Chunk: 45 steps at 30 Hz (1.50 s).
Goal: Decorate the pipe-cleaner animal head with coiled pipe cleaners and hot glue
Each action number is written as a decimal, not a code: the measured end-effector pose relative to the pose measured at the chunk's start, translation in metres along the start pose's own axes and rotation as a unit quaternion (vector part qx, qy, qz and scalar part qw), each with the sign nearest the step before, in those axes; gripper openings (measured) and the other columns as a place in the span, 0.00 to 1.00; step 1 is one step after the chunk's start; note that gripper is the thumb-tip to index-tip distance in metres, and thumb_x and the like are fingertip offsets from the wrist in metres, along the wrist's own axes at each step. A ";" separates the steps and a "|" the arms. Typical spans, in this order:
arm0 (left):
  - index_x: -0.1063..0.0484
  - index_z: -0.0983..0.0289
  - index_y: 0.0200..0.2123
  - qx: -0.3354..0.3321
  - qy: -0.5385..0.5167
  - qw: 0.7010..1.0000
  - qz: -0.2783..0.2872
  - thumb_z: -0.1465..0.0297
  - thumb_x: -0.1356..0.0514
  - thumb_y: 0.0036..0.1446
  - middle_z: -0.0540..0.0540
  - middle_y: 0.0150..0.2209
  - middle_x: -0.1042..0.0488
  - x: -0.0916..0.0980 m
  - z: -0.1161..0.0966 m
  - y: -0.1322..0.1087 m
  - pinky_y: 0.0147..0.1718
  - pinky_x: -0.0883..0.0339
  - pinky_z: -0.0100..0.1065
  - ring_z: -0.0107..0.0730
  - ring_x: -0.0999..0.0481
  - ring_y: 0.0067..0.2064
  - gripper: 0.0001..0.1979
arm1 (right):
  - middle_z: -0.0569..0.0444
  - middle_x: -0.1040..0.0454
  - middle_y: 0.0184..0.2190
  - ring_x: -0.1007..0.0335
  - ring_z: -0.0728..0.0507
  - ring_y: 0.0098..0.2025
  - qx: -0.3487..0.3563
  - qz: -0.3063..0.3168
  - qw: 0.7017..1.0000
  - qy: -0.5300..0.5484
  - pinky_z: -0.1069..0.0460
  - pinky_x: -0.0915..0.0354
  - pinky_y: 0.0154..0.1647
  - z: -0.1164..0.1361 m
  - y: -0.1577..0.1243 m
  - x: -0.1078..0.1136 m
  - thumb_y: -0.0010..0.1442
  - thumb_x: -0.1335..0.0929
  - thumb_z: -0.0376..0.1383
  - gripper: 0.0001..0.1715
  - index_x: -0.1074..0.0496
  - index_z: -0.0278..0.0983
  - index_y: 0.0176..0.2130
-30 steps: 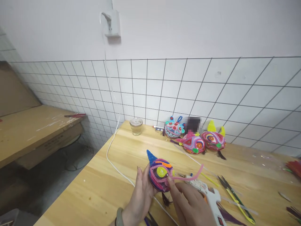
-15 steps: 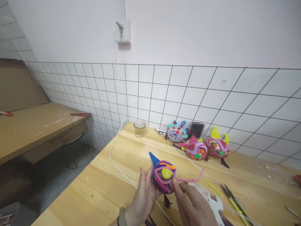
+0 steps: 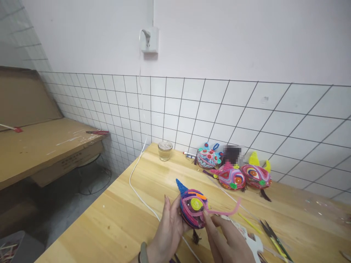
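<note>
A round craft ornament (image 3: 189,200) with a blue horn, a yellow spiral eye and coloured fuzzy bands sits in my left hand (image 3: 171,226). The fingers and thumb of that hand wrap its left side and underside. My right hand (image 3: 226,237) is closed at the ornament's right side, its index fingertip pressed at the eye's corner. From that spot a pink pipe cleaner (image 3: 226,212) sticks out to the right, its loose end bent upward. A dark tassel (image 3: 195,237) hangs below the ornament. My right fingers partly hide the pipe cleaner's attached end.
Finished ornaments (image 3: 210,157) line the wall, near a glass cup (image 3: 165,150) of liquid. Scissors (image 3: 274,237), a yellow strip (image 3: 249,223) and a white card (image 3: 253,243) lie to the right. A white cable (image 3: 139,195) crosses the wooden table (image 3: 104,219).
The view has shifted a little, so the scene sits slightly farther right and lower. Both hands keep nearly the same pose on the ornament, with the fingertip still at the eye's corner.
</note>
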<state>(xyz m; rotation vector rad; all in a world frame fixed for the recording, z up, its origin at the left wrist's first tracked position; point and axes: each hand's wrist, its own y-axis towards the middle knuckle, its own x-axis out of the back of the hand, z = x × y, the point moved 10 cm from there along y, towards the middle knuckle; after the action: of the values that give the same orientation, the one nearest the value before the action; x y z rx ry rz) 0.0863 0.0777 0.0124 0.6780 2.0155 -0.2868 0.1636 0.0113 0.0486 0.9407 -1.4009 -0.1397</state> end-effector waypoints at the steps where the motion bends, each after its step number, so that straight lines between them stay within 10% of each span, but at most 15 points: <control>1: 0.36 0.64 0.58 0.006 -0.008 1.000 0.005 0.48 0.66 0.61 0.64 0.56 0.29 -0.001 0.001 0.000 0.57 0.48 0.47 0.45 0.38 0.61 0.37 | 0.42 0.24 0.39 0.24 0.40 0.38 -0.009 -0.003 1.000 0.001 0.50 0.26 0.35 -0.001 0.000 0.001 0.61 0.39 0.28 0.33 0.47 0.34 0.64; 7: 0.36 0.67 0.58 0.023 -0.042 0.999 0.022 0.46 0.67 0.59 0.68 0.56 0.30 -0.007 0.003 -0.002 0.56 0.48 0.52 0.51 0.37 0.60 0.41 | 0.36 0.32 0.46 0.26 0.36 0.44 -0.048 -0.030 0.998 -0.012 0.48 0.25 0.36 -0.006 0.001 0.005 0.61 0.36 0.35 0.24 0.36 0.34 0.57; 22: 0.34 0.61 0.57 0.026 0.022 0.996 0.085 0.44 0.57 0.56 0.61 0.61 0.35 -0.021 0.008 -0.004 0.61 0.56 0.50 0.50 0.46 0.64 0.36 | 0.43 0.43 0.60 0.43 0.33 0.61 -0.162 -0.129 0.961 0.181 0.40 0.33 0.52 -0.017 -0.012 0.010 0.56 0.31 0.29 0.41 0.50 0.46 0.63; 31: 0.21 0.62 0.28 -0.070 0.344 0.916 -0.193 0.59 0.28 0.34 0.57 0.31 0.19 0.060 -0.033 0.008 0.40 0.30 0.36 0.42 0.22 0.38 0.17 | 0.44 0.37 0.57 0.30 0.39 0.50 -0.452 -0.226 0.712 0.488 0.46 0.31 0.48 -0.078 -0.032 -0.004 0.54 0.28 0.40 0.34 0.44 0.44 0.55; 35: 0.24 0.63 0.18 -0.052 0.420 0.888 -0.180 0.59 0.28 0.33 0.53 0.20 0.23 0.066 -0.032 0.014 0.29 0.30 0.31 0.36 0.25 0.27 0.15 | 0.46 0.35 0.57 0.31 0.39 0.52 -0.465 -0.245 0.682 0.509 0.44 0.34 0.51 -0.094 -0.033 0.005 0.53 0.27 0.40 0.34 0.43 0.45 0.55; 45: 0.20 0.60 0.22 -0.085 0.533 0.822 -0.182 0.50 0.35 0.39 0.54 0.25 0.20 0.054 -0.039 0.009 0.37 0.29 0.31 0.41 0.23 0.32 0.19 | 0.50 0.28 0.49 0.26 0.42 0.43 -0.519 -0.299 0.518 0.610 0.47 0.31 0.42 -0.114 -0.044 0.014 0.52 0.26 0.42 0.36 0.44 0.45 0.55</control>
<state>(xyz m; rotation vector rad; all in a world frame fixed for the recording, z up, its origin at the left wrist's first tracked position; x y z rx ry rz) 0.0425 0.1211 -0.0129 0.3226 3.2141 0.1123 0.2856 0.0286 0.0448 0.1949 0.4929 -0.6136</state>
